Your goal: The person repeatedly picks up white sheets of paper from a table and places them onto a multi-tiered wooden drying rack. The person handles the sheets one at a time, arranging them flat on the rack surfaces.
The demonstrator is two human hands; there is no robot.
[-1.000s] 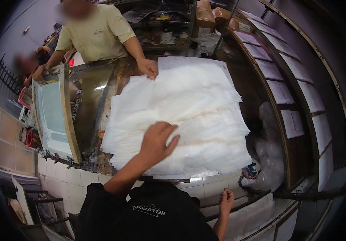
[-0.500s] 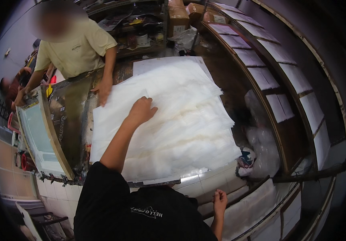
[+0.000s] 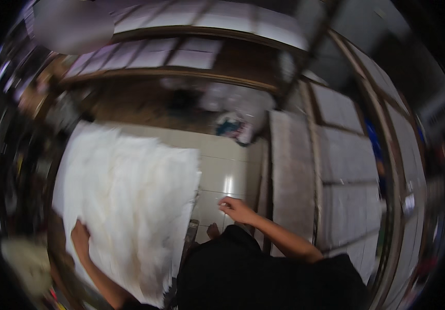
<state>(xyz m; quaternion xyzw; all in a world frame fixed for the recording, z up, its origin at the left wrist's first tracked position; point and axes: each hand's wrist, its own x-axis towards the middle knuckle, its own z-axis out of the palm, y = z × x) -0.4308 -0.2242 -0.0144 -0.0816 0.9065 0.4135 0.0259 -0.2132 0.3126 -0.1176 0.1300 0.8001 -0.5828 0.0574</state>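
A thick stack of thin white sheets [image 3: 129, 201] with ragged, layered edges lies on a table at my left. On its left part rests my left hand [image 3: 81, 236], its fingers curled down; blur hides whether they grip anything. My right hand [image 3: 237, 210] hangs over the tiled floor, just right of the stack and apart from it. Its fingers are closed in a loose pinch, and a small pale spot shows at the fingertips, too small to name.
Racks with pale sheets [image 3: 346, 155] stand along the right side. More sheets lie on long wooden boards [image 3: 171, 72] at the back. A bundle of cloth [image 3: 234, 128] sits near clear plastic. Shiny floor tiles [image 3: 217, 170] lie between stack and racks.
My view has swung to the right, so the stack now appears at the left and the racks show more fully. My right hand has come up beside the stack; my left stays over the sheets.
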